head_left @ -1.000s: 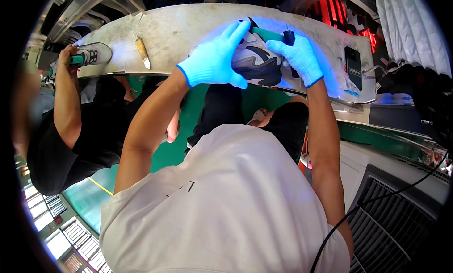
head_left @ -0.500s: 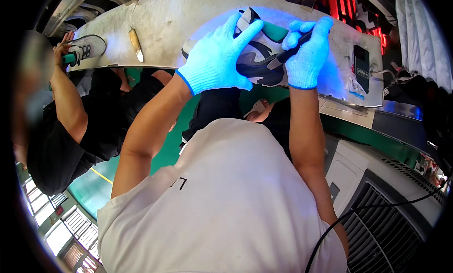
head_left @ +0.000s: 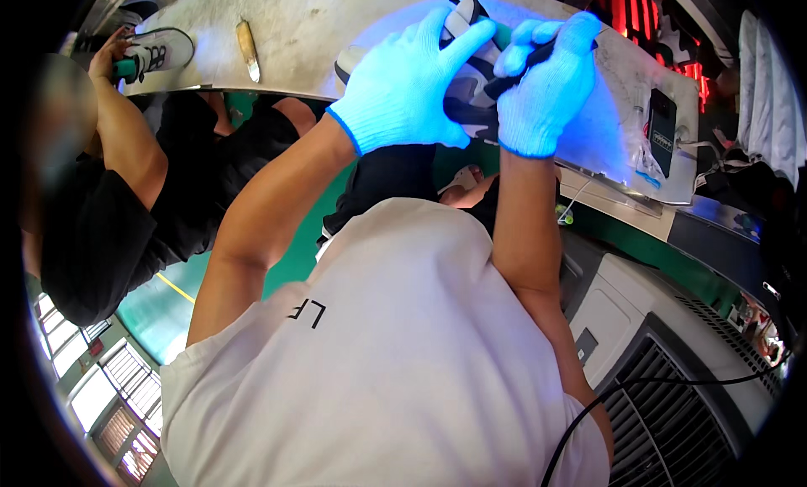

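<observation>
Worktable [head_left: 319, 33] | left hand [head_left: 403, 87] fingers clasp shoe [head_left: 471, 62] | right hand [head_left: 542, 87] fisted round dark tool [head_left: 513, 79] — against shoe

Open bench to the left of the shoe, crowded to the right

Between the yellow-handled tool [head_left: 247, 49] and the shoe [head_left: 458, 62] the grey worktable [head_left: 303, 24] lies bare, giving passage. Right of the shoe, a dark phone-like device [head_left: 661, 121] and a clear plastic bag [head_left: 643, 163] block the way. At the far left, a co-worker's hand [head_left: 109, 62] and second shoe [head_left: 160, 50] occupy the end.
</observation>
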The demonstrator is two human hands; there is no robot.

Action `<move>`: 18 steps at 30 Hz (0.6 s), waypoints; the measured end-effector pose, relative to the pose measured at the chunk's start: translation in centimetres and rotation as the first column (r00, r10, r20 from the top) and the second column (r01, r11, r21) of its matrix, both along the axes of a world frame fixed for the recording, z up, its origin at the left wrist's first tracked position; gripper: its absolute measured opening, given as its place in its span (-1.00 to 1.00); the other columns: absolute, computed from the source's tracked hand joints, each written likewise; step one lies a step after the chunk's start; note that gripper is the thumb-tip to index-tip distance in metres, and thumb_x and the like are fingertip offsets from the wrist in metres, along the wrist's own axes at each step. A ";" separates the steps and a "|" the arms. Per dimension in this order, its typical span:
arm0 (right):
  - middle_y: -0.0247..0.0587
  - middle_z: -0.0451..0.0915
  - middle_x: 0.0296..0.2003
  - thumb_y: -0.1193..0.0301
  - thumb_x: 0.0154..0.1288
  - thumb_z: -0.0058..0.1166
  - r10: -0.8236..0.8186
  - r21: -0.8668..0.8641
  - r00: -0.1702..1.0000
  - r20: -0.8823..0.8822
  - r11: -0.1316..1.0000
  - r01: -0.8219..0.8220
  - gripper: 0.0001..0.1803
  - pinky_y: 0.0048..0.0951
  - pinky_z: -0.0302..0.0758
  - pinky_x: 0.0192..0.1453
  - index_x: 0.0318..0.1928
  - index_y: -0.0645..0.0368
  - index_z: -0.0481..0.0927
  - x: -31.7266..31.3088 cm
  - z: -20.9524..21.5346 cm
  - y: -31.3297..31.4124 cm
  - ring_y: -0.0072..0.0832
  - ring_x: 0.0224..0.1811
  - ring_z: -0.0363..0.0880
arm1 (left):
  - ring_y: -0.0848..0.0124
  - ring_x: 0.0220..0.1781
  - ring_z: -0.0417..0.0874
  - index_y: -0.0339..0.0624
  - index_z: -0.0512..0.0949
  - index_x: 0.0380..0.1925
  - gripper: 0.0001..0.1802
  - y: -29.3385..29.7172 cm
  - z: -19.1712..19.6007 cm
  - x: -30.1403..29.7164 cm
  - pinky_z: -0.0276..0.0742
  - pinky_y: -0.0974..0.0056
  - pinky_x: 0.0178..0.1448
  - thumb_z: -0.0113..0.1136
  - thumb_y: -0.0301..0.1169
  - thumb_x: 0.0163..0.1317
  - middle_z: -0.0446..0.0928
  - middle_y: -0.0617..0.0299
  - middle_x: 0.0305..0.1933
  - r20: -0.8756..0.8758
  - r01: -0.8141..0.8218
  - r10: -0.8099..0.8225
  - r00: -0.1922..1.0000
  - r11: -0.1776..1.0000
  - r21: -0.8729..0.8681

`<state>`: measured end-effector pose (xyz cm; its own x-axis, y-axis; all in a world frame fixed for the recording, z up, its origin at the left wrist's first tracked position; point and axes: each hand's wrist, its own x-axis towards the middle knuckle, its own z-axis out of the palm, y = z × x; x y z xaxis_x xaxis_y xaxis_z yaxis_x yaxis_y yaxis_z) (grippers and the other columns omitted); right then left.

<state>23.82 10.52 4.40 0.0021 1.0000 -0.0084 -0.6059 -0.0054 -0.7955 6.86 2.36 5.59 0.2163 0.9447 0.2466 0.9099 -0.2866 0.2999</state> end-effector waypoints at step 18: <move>-0.22 0.70 -0.42 -0.31 0.78 -0.20 0.392 0.201 0.833 -0.390 0.919 -0.338 -0.28 -0.30 0.35 -0.53 -0.30 -0.04 0.68 6.0 -4.9 3.8 -0.43 -0.64 0.44 | -0.30 0.49 0.57 0.14 0.24 0.74 0.46 -0.5 0.7 1.8 0.60 -0.22 0.51 0.83 0.16 -0.20 0.34 -0.37 0.60 -0.020 -0.076 0.074 0.997 0.993 -0.086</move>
